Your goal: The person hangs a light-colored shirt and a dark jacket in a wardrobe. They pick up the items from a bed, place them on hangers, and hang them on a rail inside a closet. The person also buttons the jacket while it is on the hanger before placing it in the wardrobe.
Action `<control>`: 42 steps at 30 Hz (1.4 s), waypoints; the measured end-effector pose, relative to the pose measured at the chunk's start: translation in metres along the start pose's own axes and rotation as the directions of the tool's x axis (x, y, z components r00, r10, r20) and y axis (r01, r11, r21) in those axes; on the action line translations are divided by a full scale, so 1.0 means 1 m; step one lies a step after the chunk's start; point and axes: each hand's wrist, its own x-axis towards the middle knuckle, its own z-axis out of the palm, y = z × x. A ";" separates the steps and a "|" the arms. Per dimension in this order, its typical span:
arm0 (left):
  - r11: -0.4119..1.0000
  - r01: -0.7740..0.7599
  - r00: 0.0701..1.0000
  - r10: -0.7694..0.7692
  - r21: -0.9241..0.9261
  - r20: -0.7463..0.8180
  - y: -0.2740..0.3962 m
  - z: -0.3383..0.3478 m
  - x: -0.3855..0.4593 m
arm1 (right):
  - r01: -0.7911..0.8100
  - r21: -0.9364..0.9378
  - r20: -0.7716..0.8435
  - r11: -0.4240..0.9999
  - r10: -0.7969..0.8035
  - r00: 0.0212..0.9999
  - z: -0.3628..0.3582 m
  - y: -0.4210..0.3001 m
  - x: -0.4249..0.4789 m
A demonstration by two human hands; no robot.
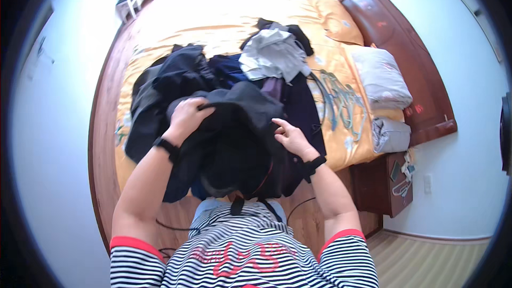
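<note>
A black garment (pixel 236 140) hangs over the near edge of the bed in front of me. My left hand (pixel 189 118) grips its upper edge, with the thumb over the fabric. At the garment's right side is my right hand (pixel 291 138), its index finger pointed out and the others curled; whether it pinches any cloth, I cannot tell. Beyond lie a heap of dark clothes (pixel 172 72), a white garment (pixel 272 54) on darker cloth, and a dark purple garment (pixel 302 104) under my right hand's side.
Several clothes hangers (pixel 344 100) lie on the yellow bedsheet (pixel 340 156). Folded grey bedding (pixel 382 78) rests beside the wooden headboard (pixel 404 52). A brown nightstand (pixel 378 184) stands at the right, with small items on it. Cables (pixel 176 228) run across the wooden floor.
</note>
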 end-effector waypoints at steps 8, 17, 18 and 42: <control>0.921 0.296 0.953 -0.302 -0.255 0.015 0.002 0.086 -0.003 | -0.435 0.004 -0.306 0.900 0.415 0.857 -0.089 0.232 0.003; 0.679 0.632 0.747 -0.663 -0.374 0.059 0.038 0.171 -0.024 | -0.632 -0.187 -0.322 0.752 0.561 0.763 -0.156 0.371 0.056; 0.693 0.631 0.750 -0.659 -0.348 0.048 0.042 0.177 -0.024 | -0.635 -0.192 -0.331 0.748 0.560 0.759 -0.158 0.376 0.064; 0.671 0.699 0.686 -0.727 -0.247 -0.031 0.087 0.173 -0.022 | -0.736 -0.153 -0.311 0.659 0.675 0.669 -0.134 0.427 0.121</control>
